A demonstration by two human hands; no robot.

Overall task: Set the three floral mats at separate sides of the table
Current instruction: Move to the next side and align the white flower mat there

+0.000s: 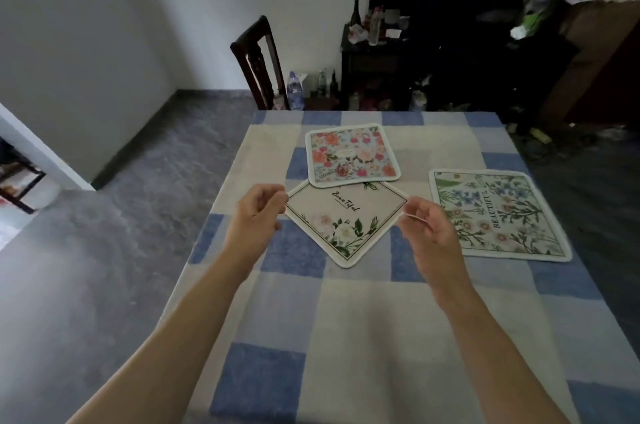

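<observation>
The three floral mats lie on the table: the cream mat [346, 221] at the centre, the pink mat [351, 155] just beyond it at 12 o'clock, and the green mat [498, 214] apart from both at 3 o'clock. On the cream mat I read "Beautiful" in black script; it lies turned like a diamond, and its far corner goes under the near edge of the pink mat. On the green mat "BEAUTIFUL" is printed in capital letters, running sideways. The pink mat has a small oval label in its middle, but the writing there is too small for me to read.

My left hand [258, 212] pinches the left corner of the cream mat between thumb and fingers. My right hand [427, 224] pinches the right corner in the same way, the other fingers curled.

The tablecloth [363, 337] has large blue and cream squares. Beyond the table at 12 o'clock stands a dark wooden chair [261, 60]. At 1 o'clock a dark cabinet [370, 60] carries bottles, and more bottles stand on the grey floor [104, 250] beside it. The wall [104, 25] is white, and the right part of the room is dark and cluttered.
</observation>
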